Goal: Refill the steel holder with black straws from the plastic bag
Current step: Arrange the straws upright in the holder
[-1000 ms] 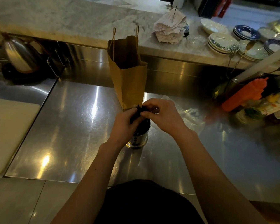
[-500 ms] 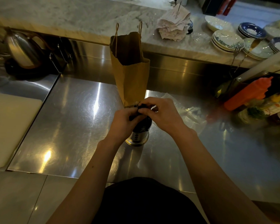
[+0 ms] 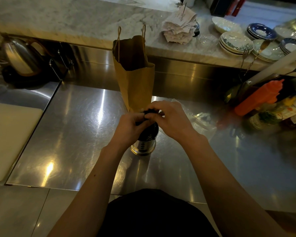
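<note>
While the left hand [image 3: 130,125] and right hand [image 3: 173,120] pinched an upright bundle of black straws [image 3: 148,112], the cylindrical steel holder [image 3: 143,146] stood directly below.

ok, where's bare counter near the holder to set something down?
Free: steel counter left of the steel holder, between cutting board and paper bag; also the near-right stretch, this side of the plastic bag. Crowded: paper bag right behind the holder, orange bottle cluster far right.
</note>
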### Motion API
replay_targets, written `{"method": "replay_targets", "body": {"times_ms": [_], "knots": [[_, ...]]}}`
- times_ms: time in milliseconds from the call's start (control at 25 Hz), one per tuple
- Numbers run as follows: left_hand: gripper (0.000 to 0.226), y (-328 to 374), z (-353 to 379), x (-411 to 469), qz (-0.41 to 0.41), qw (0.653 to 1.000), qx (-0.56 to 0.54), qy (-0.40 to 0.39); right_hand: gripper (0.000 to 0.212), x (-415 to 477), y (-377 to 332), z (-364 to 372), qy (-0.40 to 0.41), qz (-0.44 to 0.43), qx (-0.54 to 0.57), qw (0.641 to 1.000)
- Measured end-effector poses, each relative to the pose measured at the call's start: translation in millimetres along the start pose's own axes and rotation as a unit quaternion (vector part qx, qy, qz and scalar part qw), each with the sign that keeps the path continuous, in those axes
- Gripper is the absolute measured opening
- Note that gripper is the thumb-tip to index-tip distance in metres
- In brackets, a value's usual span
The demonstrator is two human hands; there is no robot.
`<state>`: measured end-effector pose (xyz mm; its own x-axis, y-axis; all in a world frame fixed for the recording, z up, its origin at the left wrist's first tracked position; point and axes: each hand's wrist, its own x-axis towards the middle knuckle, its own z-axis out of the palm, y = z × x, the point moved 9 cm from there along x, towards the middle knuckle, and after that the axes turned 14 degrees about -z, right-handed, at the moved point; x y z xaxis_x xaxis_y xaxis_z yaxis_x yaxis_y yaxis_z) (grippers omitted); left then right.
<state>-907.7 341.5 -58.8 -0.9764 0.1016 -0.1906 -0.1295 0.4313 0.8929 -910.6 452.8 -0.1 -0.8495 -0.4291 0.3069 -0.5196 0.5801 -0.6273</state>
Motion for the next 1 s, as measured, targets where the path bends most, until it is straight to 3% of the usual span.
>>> {"method": "replay_targets", "body": {"times_ms": [200,400,600,720,880,1000], "knots": [[0.015,15.4,0.0,1.0,0.027,0.999,-0.02,-0.001,0.01,-3.2,4.2,-20.2,0.081,0.007,0.006,0.997],[0.022,12.9,-4.9,2.9,0.022,0.999,-0.047,0.013,0.014,-12.3,29.8,-73.6,0.244,0.061,0.082,0.964],[0.035,5.5,-5.0,6.7,-0.019,0.994,-0.104,0.021,0.012,-35.9,56.9,-108.5,0.381,0.101,0.231,0.89],[0.046,1.4,-13.0,8.8,-0.059,0.976,-0.2,0.059,0.011,-47.5,74.2,-101.6,0.448,0.137,0.327,0.821],[0.061,5.6,4.6,13.4,-0.095,0.915,-0.392,-0.023,0.018,-55.2,91.2,-60.3,0.487,0.21,0.479,0.7],[0.06,24.4,16.8,13.6,-0.085,0.866,-0.487,-0.073,0.012,-52.8,94.2,-20.9,0.466,0.252,0.522,0.668]]}}
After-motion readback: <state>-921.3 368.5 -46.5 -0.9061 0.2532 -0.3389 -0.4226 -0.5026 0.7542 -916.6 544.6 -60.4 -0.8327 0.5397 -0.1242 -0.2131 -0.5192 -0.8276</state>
